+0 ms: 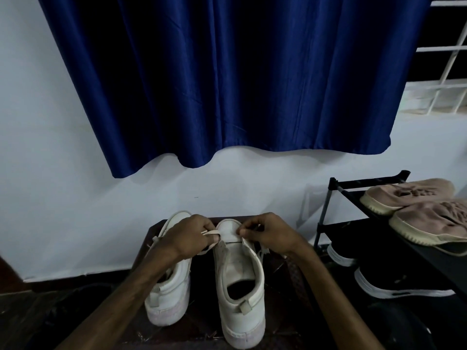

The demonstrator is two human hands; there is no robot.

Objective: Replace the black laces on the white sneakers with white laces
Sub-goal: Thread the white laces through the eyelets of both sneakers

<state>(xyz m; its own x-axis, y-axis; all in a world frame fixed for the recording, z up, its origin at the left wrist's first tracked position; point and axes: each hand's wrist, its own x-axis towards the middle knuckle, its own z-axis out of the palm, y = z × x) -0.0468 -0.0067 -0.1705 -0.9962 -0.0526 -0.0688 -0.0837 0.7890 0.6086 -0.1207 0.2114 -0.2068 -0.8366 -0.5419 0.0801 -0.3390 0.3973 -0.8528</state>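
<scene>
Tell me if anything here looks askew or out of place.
The left sneaker leans sideways; the right sneaker, whose lace the left hand and right hand pinch, stands flat. Thin scraps litter the dark surface by the heels.

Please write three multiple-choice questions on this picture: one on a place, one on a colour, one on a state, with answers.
1. Where are the pink shoes? A on the top shelf of the rack; B on the floor; C inside a box.
2. What colour is the curtain? A red; B blue; C green.
3. What does the left hand do? A hangs idle; B pinches a white lace; C holds scissors.
Key: 1 A, they lie up on it; 2 B, dark blue cloth; 3 B, the lace runs out of its grip.
</scene>
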